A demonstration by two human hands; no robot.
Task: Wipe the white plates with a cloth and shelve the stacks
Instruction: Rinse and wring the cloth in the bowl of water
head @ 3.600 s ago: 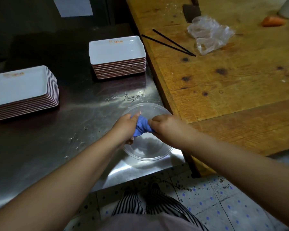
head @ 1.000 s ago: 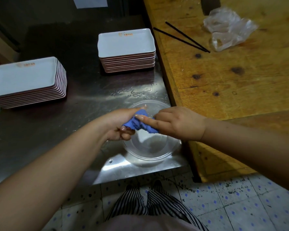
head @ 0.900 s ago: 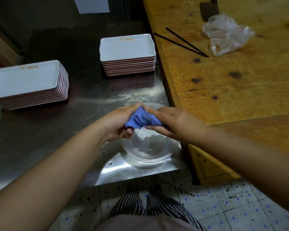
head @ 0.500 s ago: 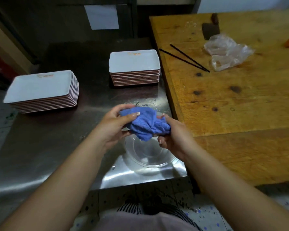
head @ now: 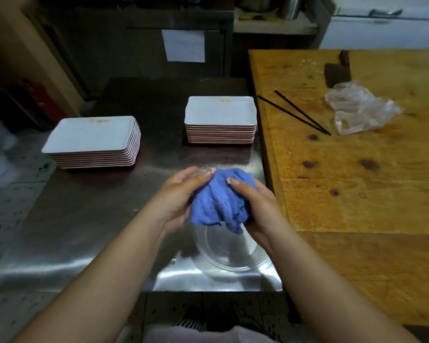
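blue cloth point(head: 221, 201): bunched, held up | left plate stack point(head: 92, 142), right plate stack point(head: 220, 120): white, apart

Dim kitchen: steel counter point(head: 67, 226) beside wooden table point(head: 357, 184), speckled tile floor point(head: 8, 201).

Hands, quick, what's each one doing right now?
Left hand: closed on the blue cloth, gripping its left side.
Right hand: closed on the same cloth, gripping its right side above the clear bowl.

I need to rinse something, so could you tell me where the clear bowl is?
The clear bowl sits on the steel counter's near right corner, beside the wooden table.
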